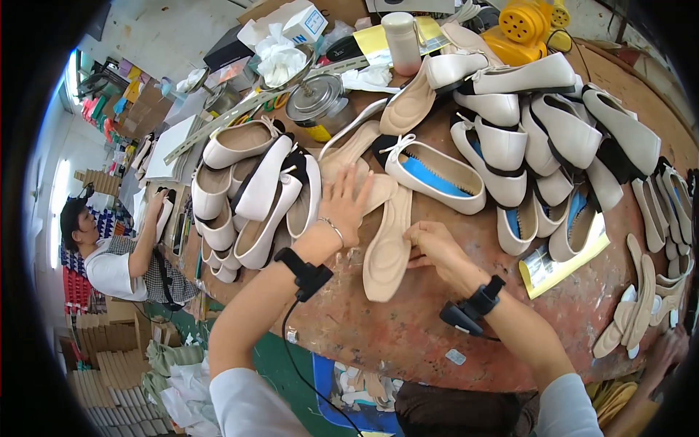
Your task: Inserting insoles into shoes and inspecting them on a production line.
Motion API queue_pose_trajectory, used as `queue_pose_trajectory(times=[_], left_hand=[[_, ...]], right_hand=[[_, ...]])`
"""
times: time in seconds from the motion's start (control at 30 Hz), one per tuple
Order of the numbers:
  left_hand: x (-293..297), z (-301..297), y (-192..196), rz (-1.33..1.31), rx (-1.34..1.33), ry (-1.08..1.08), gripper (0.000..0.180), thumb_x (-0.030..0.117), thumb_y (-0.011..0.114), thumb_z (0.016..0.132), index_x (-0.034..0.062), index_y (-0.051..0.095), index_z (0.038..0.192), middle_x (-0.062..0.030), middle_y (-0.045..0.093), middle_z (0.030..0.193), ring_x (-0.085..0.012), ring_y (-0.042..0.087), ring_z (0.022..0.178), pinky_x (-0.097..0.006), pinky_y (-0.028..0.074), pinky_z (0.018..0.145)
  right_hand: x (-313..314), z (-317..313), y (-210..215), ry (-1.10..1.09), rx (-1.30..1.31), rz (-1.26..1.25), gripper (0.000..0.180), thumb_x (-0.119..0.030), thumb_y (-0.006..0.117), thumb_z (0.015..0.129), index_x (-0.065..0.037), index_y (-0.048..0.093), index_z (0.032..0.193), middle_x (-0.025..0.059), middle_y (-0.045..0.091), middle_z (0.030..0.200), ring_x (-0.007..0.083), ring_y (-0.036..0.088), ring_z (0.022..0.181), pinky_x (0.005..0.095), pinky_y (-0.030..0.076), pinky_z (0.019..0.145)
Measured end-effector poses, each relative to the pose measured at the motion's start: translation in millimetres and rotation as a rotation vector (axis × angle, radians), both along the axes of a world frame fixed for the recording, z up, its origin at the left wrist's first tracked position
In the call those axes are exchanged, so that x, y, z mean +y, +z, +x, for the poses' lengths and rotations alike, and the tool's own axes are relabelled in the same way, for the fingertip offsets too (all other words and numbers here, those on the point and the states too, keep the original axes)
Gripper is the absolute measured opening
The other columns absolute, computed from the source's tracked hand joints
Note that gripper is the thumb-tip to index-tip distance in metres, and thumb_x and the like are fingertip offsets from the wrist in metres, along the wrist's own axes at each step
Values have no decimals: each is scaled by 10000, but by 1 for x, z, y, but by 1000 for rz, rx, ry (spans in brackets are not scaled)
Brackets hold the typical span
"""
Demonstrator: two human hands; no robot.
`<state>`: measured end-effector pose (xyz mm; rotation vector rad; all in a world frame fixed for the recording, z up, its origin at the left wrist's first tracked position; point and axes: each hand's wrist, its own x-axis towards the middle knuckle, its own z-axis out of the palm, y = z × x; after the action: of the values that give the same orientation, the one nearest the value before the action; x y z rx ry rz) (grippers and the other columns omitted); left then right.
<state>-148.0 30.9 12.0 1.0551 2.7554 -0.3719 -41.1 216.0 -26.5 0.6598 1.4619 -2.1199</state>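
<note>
A beige shoe insole (387,255) lies on the worn reddish-brown table in front of me. At its right edge, the fingers of my right hand (440,253) are closed in a pinch. My left hand (342,207) rests with outstretched fingers over other beige insoles (351,151), beside the heap of shoes on the left. Just beyond the hands sits a white flat shoe (439,176) with a small bow, a black heel part and a blue strip inside. The thumb of my left hand is partly hard to make out.
White flats are heaped at left (256,197) and right (502,146). Behind them stand a metal can (318,109), a white bottle (402,45) and a yellow machine (518,30). A blue bin (324,382) sits below the table edge. A person (120,255) works at far left; another's hand (666,357) shows at right.
</note>
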Motion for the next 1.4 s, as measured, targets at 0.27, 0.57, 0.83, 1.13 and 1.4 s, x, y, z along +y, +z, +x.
queue_pose_trajectory(times=[0.27,0.57,0.83,1.13,1.4], left_hand=[[-12,-40,-40,145,318,84,1024,49,747,648,149,258,1541,-305,439,1376,-469,456,1267,-481,395,1073],[-42,-43,11,658,488,401,203,7,656,726,-17,708,921,-207,705,778,-392,689,740,-455,540,707],[-5,103,121,1374,165,414,236,65,676,895,-53,672,1100,-114,703,1031,-167,655,897,-301,524,816],[225,279,5,1226,33,-775,516,135,692,811,18,593,1304,-179,566,1371,-374,490,1327,-528,406,1099],[231,292,2,833,-464,-855,915,274,805,694,128,392,1497,-205,361,1532,-410,274,1452,-553,193,1180]], right_hand=[[64,84,53,105,239,0,113,-155,593,922,-65,607,855,-13,610,839,71,562,824,249,465,754],[156,204,124,-431,219,-4,335,-124,648,757,12,651,1063,54,686,936,141,657,842,285,528,787],[209,313,105,-932,462,-104,455,-75,600,741,37,564,1181,149,620,1088,234,656,883,356,556,801],[246,392,105,-921,817,21,433,-463,584,920,-76,398,979,72,508,865,216,544,583,302,496,561],[189,393,81,-919,446,332,419,-371,607,906,6,595,1088,34,574,848,100,530,656,235,430,572]])
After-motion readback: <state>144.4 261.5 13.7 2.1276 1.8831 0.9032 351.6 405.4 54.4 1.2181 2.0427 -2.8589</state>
